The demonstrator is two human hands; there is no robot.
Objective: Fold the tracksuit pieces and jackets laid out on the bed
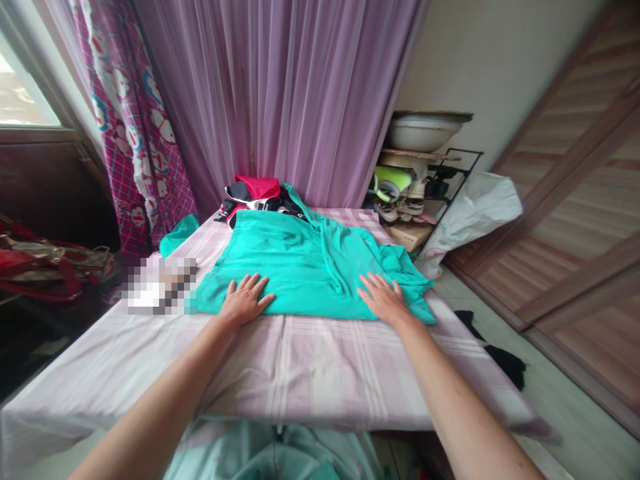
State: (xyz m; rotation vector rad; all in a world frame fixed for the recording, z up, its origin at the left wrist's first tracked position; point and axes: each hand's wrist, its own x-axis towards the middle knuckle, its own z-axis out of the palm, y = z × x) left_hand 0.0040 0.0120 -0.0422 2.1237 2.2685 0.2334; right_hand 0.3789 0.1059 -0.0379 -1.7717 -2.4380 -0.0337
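A turquoise garment (295, 267) lies spread over the middle of the table, its near edge fairly straight and its right side rumpled. My left hand (247, 298) rests palm down on the near left part of the garment, fingers spread. On the near right part lies my right hand (384, 297), also flat with its fingers apart. Neither hand grips anything. Behind the turquoise cloth sits a heap of red, black and white clothes (257, 190).
A checked pink and white cloth (320, 373) covers the table. At its left are a small turquoise piece (180, 235) and a blurred-out item (159, 287). Purple curtains (280, 100) hang behind. A shoe rack (457, 180) and white bag (473, 210) stand at the right.
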